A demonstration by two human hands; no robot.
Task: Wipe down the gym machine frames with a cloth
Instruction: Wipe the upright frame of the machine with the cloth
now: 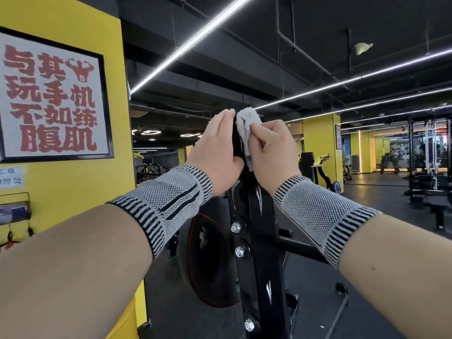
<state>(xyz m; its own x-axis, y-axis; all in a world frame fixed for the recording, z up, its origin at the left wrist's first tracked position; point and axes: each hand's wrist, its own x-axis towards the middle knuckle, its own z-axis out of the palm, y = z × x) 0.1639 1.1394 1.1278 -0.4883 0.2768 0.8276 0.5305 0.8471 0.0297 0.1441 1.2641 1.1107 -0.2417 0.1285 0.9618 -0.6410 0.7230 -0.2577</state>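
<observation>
Head view | my left hand [216, 152] lies flat, fingers straight, against the black frame upright [256, 241] | right hand [274, 152] pinches white cloth [245, 126] at its top | upright's tip hidden behind both hands.

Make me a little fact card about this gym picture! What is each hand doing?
place: gym with yellow pillars
left hand: fingers straight, pressed flat on the left side of the black machine frame top
right hand: holds the white cloth against the frame's top
wrists: grey knit bands
bolts: a row down the frame
poster: red characters, on yellow wall at left
</observation>
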